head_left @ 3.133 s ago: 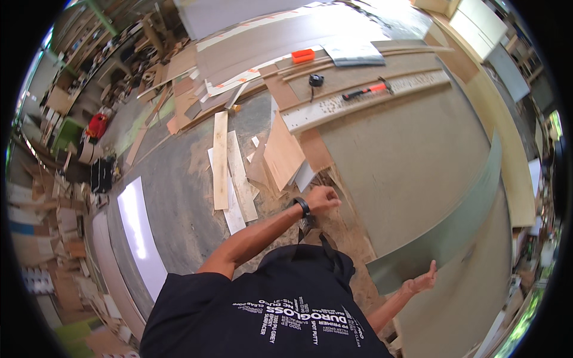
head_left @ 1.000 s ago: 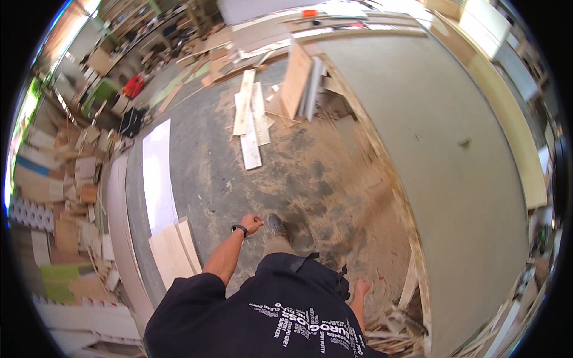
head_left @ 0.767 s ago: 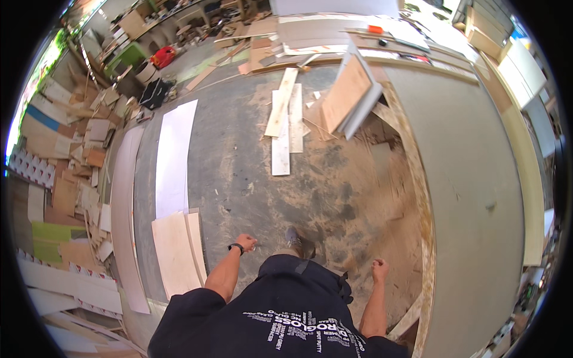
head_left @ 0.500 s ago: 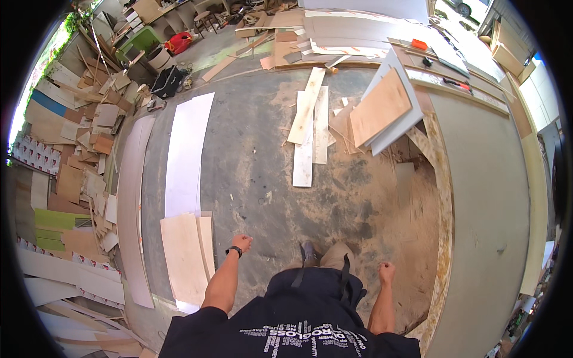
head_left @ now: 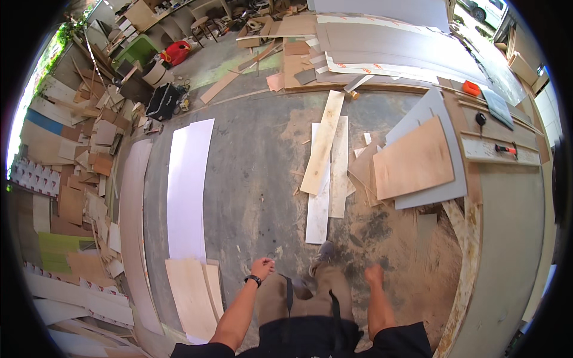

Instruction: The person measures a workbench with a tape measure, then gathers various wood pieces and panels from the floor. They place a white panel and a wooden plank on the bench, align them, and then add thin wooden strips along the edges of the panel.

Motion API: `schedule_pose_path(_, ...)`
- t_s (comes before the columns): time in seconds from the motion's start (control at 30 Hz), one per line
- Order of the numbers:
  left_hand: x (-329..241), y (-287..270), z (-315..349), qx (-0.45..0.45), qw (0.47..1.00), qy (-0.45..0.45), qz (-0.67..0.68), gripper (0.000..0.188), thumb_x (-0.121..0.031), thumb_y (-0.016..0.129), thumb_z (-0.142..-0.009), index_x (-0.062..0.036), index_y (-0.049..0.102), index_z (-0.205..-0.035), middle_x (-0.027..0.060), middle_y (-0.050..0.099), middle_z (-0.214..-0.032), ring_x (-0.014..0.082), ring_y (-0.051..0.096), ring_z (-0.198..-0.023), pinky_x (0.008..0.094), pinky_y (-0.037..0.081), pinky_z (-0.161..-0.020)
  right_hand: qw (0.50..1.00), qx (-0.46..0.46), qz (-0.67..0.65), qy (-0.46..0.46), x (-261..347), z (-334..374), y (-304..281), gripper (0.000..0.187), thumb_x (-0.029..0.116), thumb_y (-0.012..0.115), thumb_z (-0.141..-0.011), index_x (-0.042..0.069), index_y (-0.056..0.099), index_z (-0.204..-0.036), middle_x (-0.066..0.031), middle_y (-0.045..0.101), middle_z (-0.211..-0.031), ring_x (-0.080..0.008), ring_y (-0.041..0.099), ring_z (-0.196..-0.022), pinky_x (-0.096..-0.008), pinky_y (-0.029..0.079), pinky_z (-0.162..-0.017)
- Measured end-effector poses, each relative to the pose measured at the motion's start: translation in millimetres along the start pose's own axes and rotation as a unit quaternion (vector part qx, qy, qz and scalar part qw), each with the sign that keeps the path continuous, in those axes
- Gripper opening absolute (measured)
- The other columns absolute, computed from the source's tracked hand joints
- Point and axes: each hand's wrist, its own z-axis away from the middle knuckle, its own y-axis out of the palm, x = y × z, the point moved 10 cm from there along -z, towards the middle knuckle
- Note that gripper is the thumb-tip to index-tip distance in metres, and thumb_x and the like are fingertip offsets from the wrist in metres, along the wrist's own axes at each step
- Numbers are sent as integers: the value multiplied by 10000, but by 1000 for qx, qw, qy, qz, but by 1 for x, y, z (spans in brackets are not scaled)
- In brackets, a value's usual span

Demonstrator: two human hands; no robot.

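My left hand [head_left: 262, 268], with a black watch [head_left: 253, 280] at the wrist, hangs in the air with loosely curled fingers and nothing seen in it. My right hand [head_left: 374, 274] hangs on the other side, closed like a fist, seen from its back; it touches nothing. Ahead of my shoe [head_left: 324, 253] lie several narrow boards on the floor, a pale wooden plank [head_left: 323, 143] crossing over a white board [head_left: 317, 224]. To their right, a light plywood panel [head_left: 414, 158] leans over a grey sheet [head_left: 458, 182] against the workbench.
The long workbench [head_left: 507, 221] runs along my right, with a red-and-black hand tool [head_left: 506, 149] and an orange object [head_left: 471, 88] on it. At left lie white sheets [head_left: 188, 185] and plywood pieces [head_left: 190, 295]. Offcuts [head_left: 71, 200] pile up by the left wall; sheets [head_left: 388, 48] are stacked ahead.
I have moved forward, a foot now stepping out near the white board. The boards and leaning panels appear closer. Both hands stay apart and off everything.
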Motion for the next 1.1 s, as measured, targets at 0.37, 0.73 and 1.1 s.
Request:
schedule_pose_path(0.37, -22, 88, -287, 51, 993, -76, 69, 202, -157, 681, -915, -28, 677, -1071, 72, 712, -908, 139, 696, -753, 268, 538, -623, 976, -67, 26, -206, 483, -185, 43, 580, 284, 669, -858, -17, 511, -1329, -240, 564, -1309, -425, 564, -1193, -515, 468, -982)
schedule_pose_path(0.73, -101, 92, -458, 158, 983, -84, 34, 269, -155, 632, -970, -15, 625, -1199, 94, 701, -1014, 164, 683, -906, 291, 535, -788, 978, -173, 75, -90, 661, -420, 208, 1156, 539, 786, -728, -21, 181, -1539, -381, 222, -1526, -488, 318, -1395, -594, 388, -1047)
schedule_pose_path(1.1, -76, 83, -479, 207, 947, -215, 120, 316, -151, 621, -969, 6, 586, -1242, 105, 697, -1050, 163, 677, -918, 282, 533, -798, 979, -170, 94, -65, 589, -407, 237, 1371, 450, 897, -608, 70, 11, -1583, -334, 193, -1541, -479, 269, -1414, -616, 347, -1062)
